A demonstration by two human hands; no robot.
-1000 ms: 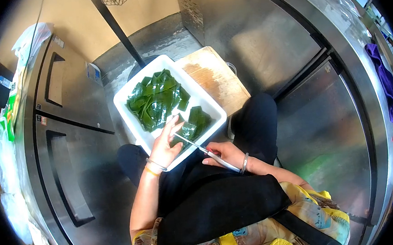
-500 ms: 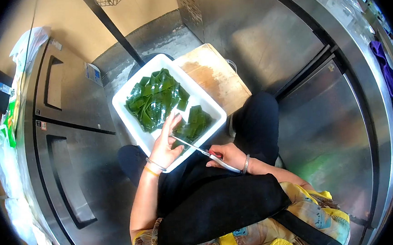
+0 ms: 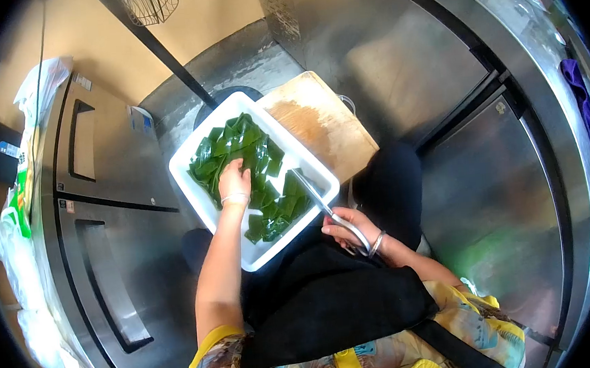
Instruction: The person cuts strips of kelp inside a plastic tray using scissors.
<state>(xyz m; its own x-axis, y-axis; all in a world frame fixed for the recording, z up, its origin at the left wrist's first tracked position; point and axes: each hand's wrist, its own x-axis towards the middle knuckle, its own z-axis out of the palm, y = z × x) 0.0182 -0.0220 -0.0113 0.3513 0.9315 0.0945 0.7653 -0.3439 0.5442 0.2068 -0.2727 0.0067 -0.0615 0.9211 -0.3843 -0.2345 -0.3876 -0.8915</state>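
Observation:
Dark green, glossy kelp pieces [image 3: 233, 137] lie in a white plastic tub [image 3: 319, 160], heaped at its far side. A smaller batch of cut kelp [image 3: 273, 216] sits at the near end. My left hand [image 3: 234, 181] is down in the tub over the larger heap, its fingers curled at the kelp; their tips are partly hidden. Beside the tub's near right rim, my right hand [image 3: 350, 226] grips a pair of scissors [image 3: 314, 192] by the handles. The blades point away from me, over the smaller batch, and look closed.
A wooden board [image 3: 321, 117] lies behind and right of the tub. Steel refrigerator doors [image 3: 119, 264] stand on the left, with more steel doors [image 3: 491, 204] on the right. A dark pole [image 3: 163, 53] rises behind the tub. My knees [image 3: 391, 184] flank the tub.
My left hand has moved from the near end, by the scissor tips, forward onto the larger kelp heap. The scissors have swung to point more forward, and the near batch has spread.

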